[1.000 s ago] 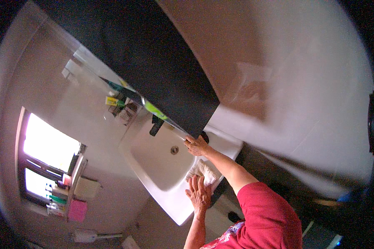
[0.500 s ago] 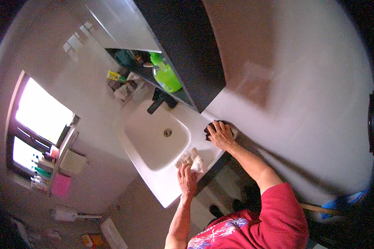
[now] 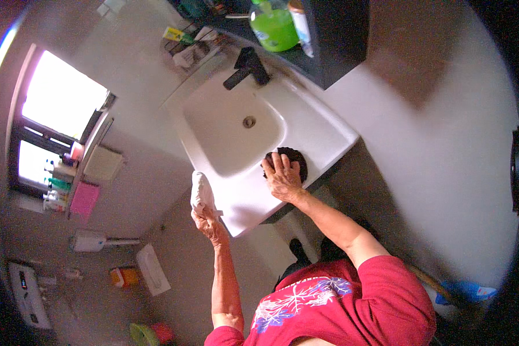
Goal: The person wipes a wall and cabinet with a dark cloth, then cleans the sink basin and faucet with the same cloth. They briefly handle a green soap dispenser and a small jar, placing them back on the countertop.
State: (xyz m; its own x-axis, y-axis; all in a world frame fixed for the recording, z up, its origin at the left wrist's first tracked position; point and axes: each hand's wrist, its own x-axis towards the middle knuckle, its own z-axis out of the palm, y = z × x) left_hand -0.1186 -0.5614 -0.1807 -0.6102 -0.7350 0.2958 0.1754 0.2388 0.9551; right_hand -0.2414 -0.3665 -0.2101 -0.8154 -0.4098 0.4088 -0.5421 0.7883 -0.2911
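My right hand (image 3: 284, 180) presses a dark, bunched cloth (image 3: 297, 161) onto the near rim of a white washbasin (image 3: 328, 130), its fingers bent over the cloth. At the basin's left edge, my left hand (image 3: 210, 222) is closed round the lower end of a crumpled white cloth (image 3: 201, 191). That cloth hangs along the outer side of the rim. A black tap (image 3: 247, 70) stands at the far side of the basin, above the round drain (image 3: 248, 122).
Beyond the basin, a dark shelf unit (image 3: 340, 40) bears a green liquid soap bottle (image 3: 274, 30). To the left, bottles line a windowsill near a pink cloth (image 3: 85, 199). A toilet brush holder (image 3: 89, 240) is fixed to the wall. A blue dustpan-like thing (image 3: 467, 292) lies at lower right.
My right hand has slid the dark cloth from the basin's right corner to the middle of the near rim. My left hand has carried the white cloth leftward to the left edge. The view has shifted.
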